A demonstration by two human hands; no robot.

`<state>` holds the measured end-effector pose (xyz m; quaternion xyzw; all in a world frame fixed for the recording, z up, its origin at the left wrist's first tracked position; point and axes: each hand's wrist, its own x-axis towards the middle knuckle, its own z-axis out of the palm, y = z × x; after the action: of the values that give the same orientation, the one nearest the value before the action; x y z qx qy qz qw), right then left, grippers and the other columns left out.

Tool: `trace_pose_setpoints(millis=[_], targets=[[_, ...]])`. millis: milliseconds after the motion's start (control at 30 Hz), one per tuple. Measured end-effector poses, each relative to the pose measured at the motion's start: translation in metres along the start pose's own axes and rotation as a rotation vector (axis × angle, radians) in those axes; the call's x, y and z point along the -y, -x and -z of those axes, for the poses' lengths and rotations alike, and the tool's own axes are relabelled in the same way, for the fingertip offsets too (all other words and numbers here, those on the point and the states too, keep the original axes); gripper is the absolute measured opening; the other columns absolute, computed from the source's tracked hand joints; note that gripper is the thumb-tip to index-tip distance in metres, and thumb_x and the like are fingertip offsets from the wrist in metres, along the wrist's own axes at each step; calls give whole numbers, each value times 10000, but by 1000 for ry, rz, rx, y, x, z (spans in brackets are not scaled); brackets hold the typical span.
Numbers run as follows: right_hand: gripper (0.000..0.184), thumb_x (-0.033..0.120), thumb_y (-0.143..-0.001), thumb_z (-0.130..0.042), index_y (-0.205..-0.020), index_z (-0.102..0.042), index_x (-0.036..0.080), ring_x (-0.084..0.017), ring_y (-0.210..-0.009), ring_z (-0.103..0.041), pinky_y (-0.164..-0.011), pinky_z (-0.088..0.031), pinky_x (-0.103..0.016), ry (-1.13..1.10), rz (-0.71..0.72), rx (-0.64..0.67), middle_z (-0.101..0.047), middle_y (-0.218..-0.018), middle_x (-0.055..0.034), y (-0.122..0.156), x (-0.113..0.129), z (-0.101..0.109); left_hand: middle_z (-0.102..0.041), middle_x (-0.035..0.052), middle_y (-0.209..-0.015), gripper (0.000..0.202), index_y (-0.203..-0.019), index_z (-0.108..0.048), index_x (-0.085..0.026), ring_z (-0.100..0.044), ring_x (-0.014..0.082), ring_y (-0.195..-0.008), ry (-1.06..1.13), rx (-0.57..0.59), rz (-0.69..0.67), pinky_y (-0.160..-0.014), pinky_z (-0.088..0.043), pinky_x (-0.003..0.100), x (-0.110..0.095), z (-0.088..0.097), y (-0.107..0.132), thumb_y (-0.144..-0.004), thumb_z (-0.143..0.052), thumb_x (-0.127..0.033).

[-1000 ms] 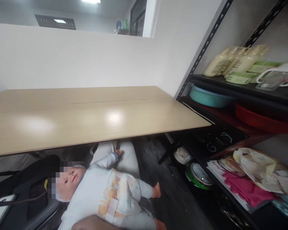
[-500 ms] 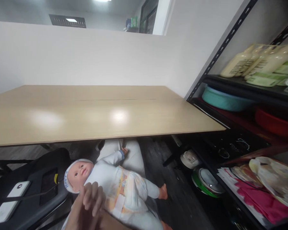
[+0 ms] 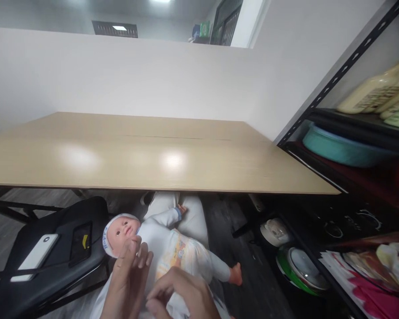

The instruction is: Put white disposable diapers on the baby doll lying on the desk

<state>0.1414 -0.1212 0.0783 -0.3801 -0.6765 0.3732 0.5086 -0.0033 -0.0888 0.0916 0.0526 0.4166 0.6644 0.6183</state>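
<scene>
A baby doll (image 3: 158,241) in a white top, printed cap and diaper lies face up across the wearer's lap, head to the left. My left hand (image 3: 133,268) is in front of the doll's chest, just below its chin, with the fingers curled inward; whether anything is inside them is hidden. My right hand (image 3: 186,292) is over the doll's lower body, in front of the diaper (image 3: 184,252). Its fingers are bent and the thumb stands apart, with nothing seen between them. The doll's raised arm (image 3: 164,217) rests on the light trousers.
A wooden table (image 3: 199,173) spans the front. On a black chair (image 3: 66,274) at left lie a white phone-like device (image 3: 40,252) and a dark pouch. Shelves at right hold a teal basin (image 3: 342,146), cream bottles (image 3: 369,95) and pink cloth (image 3: 375,294).
My right hand has come into clear view over the doll's lower body. My left hand has stayed near the doll's chest. The camera has turned a little left.
</scene>
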Motion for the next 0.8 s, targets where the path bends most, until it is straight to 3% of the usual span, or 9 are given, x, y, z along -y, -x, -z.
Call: trace_pose_setpoints(millis=[100, 267, 367, 533, 800], targets=[[120, 172, -966, -684, -1010, -747, 265, -168, -673, -740, -664, -621, -243, 115, 159, -154, -763, -816, 17, -25, 13, 10, -588, -48, -869, 504, -959, -745, -224, -533, 97, -703, -19, -3, 16, -653, -523, 213, 4, -5, 9, -680, -1052, -511], [204, 100, -1029, -658, -1106, -778, 245, -182, -855, -785, -800, -638, -265, 265, 230, -220, -808, -962, -23, -46, 26, 13, -555, -47, -728, 469, -1025, -799, -220, -568, 137, -700, -83, 30, 70, -714, -546, 239, 5, -11, 23, -728, -1021, -506], [211, 70, -1029, -680, -1106, -791, 231, -180, -834, -788, -808, -635, -271, 299, 304, -285, -825, -957, -20, -51, 29, 9, -637, -18, -755, 462, -1038, -816, -216, -632, 164, -738, -91, 66, 90, -783, -580, 284, 7, -10, 25, -740, -1013, -509], [285, 4, -1015, -680, -1191, -789, 200, -184, -840, -794, -818, -642, -287, 334, 424, -315, -845, -995, -26, -54, 29, 3, -795, 84, -1059, 436, -1065, -827, -217, -752, 280, -1039, -70, 86, 109, -984, -620, 405, 11, -7, 27, -760, -997, -478], [321, -30, -998, -672, -1226, -786, 165, -188, -882, -807, -853, -651, -287, 376, 473, -323, -850, -1051, -46, -53, 33, 2, -752, 56, -953, 398, -910, -790, -185, -740, 257, -997, -121, 103, -10, -949, -632, 364, 10, -10, 28, -734, -1011, -466]])
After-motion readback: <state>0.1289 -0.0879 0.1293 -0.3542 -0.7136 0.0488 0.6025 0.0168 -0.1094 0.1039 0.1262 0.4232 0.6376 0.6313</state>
